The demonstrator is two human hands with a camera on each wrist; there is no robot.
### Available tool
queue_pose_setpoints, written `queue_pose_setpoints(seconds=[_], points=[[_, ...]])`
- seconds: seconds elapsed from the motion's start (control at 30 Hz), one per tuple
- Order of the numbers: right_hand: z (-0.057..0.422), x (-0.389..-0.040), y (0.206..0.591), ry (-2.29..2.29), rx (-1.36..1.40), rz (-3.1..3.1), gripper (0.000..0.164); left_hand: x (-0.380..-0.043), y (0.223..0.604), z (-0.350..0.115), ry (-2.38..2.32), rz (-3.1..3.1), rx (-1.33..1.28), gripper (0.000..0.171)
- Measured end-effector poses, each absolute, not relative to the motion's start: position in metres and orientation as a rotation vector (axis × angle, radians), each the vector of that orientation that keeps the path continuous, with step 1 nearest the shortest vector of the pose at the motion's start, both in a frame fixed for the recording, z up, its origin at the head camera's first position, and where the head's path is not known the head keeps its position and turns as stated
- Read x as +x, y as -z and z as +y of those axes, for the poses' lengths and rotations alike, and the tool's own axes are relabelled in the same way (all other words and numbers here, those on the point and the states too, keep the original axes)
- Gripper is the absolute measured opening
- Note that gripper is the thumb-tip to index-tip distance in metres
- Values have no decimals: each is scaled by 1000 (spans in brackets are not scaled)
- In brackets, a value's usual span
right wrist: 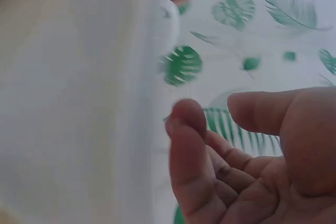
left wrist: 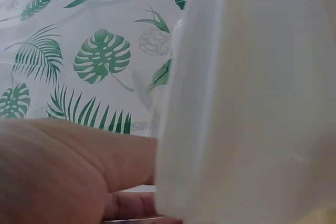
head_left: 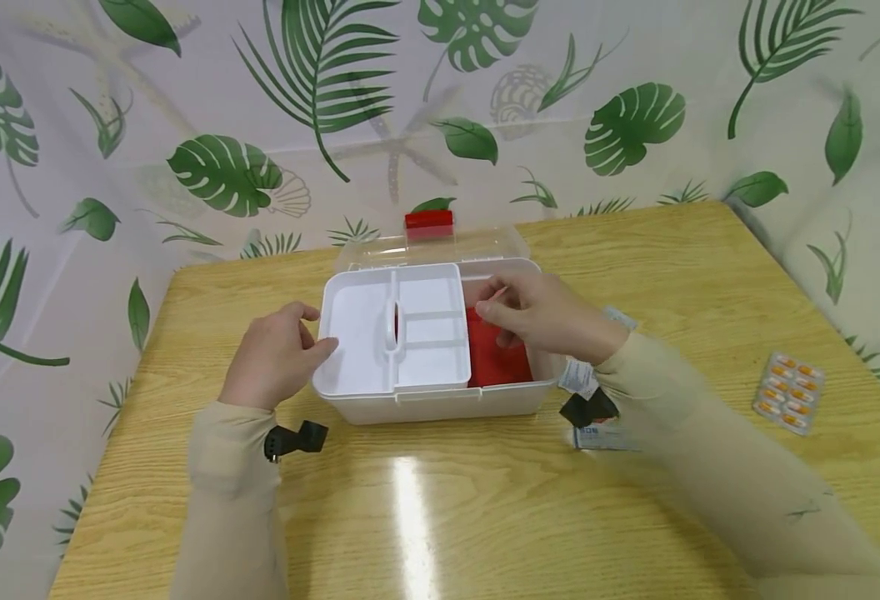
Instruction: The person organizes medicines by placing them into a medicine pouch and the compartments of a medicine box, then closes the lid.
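Note:
A white storage box (head_left: 440, 408) stands on the wooden table, its clear lid (head_left: 477, 243) with a red latch (head_left: 429, 223) tipped back. A white divided tray (head_left: 353, 333) with a middle handle (head_left: 391, 325) covers its left part. My left hand (head_left: 275, 354) grips the left rim, thumb over the edge; its fingertips are partly hidden in the left wrist view. Over the right part hovers my right hand (head_left: 537, 317), fingers loosely bent. Thumb and index finger stand apart in the right wrist view, holding nothing. Beneath lies a red item (head_left: 496, 358), its kind unclear.
A blister pack (head_left: 788, 392) of orange-and-white capsules lies at the table's right. Small packets (head_left: 578, 377) and a blue-and-white package (head_left: 607, 437) lie beside the box, partly hidden by my right arm. Leaf-print sheeting (head_left: 380, 100) rises behind the table.

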State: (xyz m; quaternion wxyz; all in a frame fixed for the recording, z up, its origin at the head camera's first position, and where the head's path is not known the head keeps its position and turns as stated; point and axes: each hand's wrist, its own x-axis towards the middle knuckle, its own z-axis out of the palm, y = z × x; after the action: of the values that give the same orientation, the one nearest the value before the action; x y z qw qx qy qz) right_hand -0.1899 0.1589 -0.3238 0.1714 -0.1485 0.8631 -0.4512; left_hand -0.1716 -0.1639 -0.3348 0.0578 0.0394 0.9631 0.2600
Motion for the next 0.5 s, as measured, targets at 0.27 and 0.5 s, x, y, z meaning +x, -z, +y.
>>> queue_pose_setpoints(seconds=[0.27, 0.5], points=[[253, -186, 322, 1209, -215, 2861, 29, -161, 327, -152, -814, 3103, 258, 33], [336, -197, 372, 726, -77, 2830, 55, -166, 338, -157, -737, 3092, 175, 27]])
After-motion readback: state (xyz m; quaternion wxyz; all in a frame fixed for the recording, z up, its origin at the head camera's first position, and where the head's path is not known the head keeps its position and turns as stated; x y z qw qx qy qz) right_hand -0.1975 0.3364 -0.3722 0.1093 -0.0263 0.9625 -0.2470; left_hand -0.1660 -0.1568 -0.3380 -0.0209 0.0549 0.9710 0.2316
